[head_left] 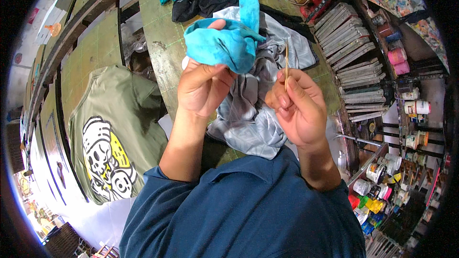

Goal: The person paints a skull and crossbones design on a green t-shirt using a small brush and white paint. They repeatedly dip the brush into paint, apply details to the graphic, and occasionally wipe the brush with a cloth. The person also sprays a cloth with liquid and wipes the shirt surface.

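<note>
Olive boards (160, 43) with paint jars (376, 173) alongside underlie left hand (203, 86) pinching cloth (210, 48), right hand (303, 107) pinching stick (287, 59)

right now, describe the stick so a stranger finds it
Start at the crumpled grey cloth, then find the right hand at its right side. Pinched upright there is the stick: thin, straight and tan, unlike the turquoise cloth in the left hand.
</note>
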Available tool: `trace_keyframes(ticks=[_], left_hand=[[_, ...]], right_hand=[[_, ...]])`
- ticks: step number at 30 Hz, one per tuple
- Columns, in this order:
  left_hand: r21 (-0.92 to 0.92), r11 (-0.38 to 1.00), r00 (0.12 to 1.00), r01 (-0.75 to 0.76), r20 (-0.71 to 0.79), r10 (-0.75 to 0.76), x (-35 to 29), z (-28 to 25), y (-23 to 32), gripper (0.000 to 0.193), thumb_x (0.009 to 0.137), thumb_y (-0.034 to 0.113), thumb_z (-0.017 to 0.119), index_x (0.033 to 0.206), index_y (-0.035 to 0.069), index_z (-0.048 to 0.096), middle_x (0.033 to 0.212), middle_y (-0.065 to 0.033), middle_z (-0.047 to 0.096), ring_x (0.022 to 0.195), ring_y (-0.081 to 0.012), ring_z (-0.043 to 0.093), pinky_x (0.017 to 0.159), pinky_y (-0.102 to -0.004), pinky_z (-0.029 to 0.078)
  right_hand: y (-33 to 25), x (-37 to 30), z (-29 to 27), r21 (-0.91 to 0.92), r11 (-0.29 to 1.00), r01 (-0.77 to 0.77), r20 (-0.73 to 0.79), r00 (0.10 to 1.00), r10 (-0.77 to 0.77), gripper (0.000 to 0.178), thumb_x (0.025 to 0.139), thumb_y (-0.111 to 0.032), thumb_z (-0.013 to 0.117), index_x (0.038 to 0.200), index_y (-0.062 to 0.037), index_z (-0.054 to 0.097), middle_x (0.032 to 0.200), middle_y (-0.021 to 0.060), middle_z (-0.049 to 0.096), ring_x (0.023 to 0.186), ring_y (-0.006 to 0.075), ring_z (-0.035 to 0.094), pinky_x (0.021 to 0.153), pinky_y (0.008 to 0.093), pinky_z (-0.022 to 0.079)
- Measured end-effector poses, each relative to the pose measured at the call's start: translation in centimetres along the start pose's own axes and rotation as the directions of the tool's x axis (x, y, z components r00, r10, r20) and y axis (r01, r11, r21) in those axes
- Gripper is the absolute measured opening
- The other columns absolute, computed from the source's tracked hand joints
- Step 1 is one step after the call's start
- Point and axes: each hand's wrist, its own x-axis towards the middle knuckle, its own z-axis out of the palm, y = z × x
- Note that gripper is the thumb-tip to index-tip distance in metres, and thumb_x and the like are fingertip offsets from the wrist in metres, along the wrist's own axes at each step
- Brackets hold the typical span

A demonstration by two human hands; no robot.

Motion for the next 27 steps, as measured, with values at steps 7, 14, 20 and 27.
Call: trace_keyframes(ticks=[7, 14, 20, 27], left_hand=[[0.217, 0.976, 0.999, -0.024, 0.045, 0.015, -0.1, -0.1, -0.4, 0.068, 0.075, 0.001, 0.071, 0.138, 0.003, 0.046, 0.122, -0.0092, 0.062, 0.111, -0.0221, 0.061, 0.095, -0.0338, 0.049], [0.799, 0.552, 0.964, -0.239, 0.127, 0.234, -0.5, 0.5, -0.4, 0.039, 0.077, -0.004, 0.066, 0.116, 0.001, 0.064, 0.108, -0.0076, 0.068, 0.095, -0.0208, 0.067, 0.085, -0.0319, 0.051], [0.881, 0.123, 0.884, -0.456, 0.433, 0.176, 0.0, -0.2, 0.2, 0.023, 0.077, 0.0, 0.064, 0.1, 0.003, 0.067, 0.099, -0.0112, 0.069, 0.09, -0.0244, 0.067, 0.084, -0.0342, 0.051], [0.921, -0.383, 0.942, -0.066, 0.184, 0.28, 17.5, 2.2, 10.8, 0.018, 0.078, 0.014, 0.062, 0.08, -0.002, 0.069, 0.076, -0.0189, 0.07, 0.064, -0.0239, 0.07, 0.058, -0.0379, 0.054]], right_hand=[[0.4, -0.8, 1.5, -0.601, 0.79, 0.12, -0.051, 0.981, -0.188, 0.016, 0.095, -0.007, 0.062, 0.107, 0.0035, 0.065, 0.078, 0.004, 0.064, 0.066, 0.0066, 0.055, 0.059, 0.0213, 0.044], [0.9, -1.1, -0.8, -0.893, 0.408, 0.192, 0.049, 0.941, -0.336, 0.014, 0.092, -0.002, 0.064, 0.104, 0.0038, 0.066, 0.082, 0.0018, 0.065, 0.069, 0.0062, 0.057, 0.063, 0.0216, 0.045], [-0.6, -2.2, -1.2, -0.791, 0.586, 0.179, -0.086, 0.915, -0.395, 0.013, 0.092, 0.001, 0.063, 0.104, 0.0056, 0.065, 0.083, 0.0017, 0.064, 0.071, 0.005, 0.054, 0.064, 0.02, 0.043], [-3.3, -2.8, -1.3, -0.79, 0.593, 0.157, -0.201, 0.847, -0.492, 0.017, 0.092, -0.004, 0.065, 0.106, 0.0044, 0.066, 0.082, 0.002, 0.064, 0.067, 0.0042, 0.055, 0.058, 0.0182, 0.042]])
